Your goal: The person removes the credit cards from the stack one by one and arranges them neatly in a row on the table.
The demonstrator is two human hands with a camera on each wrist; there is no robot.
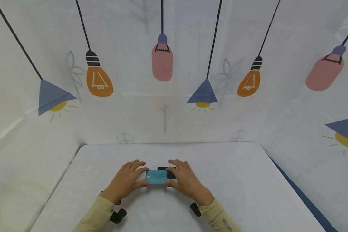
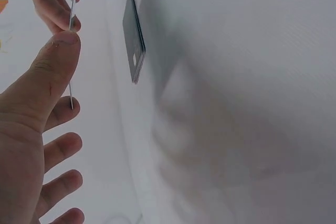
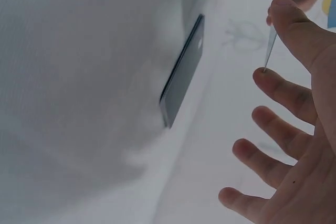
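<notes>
A light blue card (image 1: 156,177) lettered "VIP" is held up between both hands, its face toward the head camera. My left hand (image 1: 124,182) pinches its left end between thumb and index finger, the other fingers spread. At the right end, my right hand (image 1: 188,184) pinches it the same way. Both wrist views show the card (image 2: 72,9) nearly edge-on, as a thin line. Behind it in the head view, partly covered, is a small stack of dark cards (image 1: 171,175). The left wrist view shows the stack (image 2: 132,40) lying flat on the table, apart from the hands.
The white-covered table (image 1: 235,180) spreads out around the hands. Beyond its far edge hangs a white curtain (image 1: 127,119) printed with lamps and bulbs, and it continues along both sides. A dark blue strip (image 1: 301,193) shows along the right edge.
</notes>
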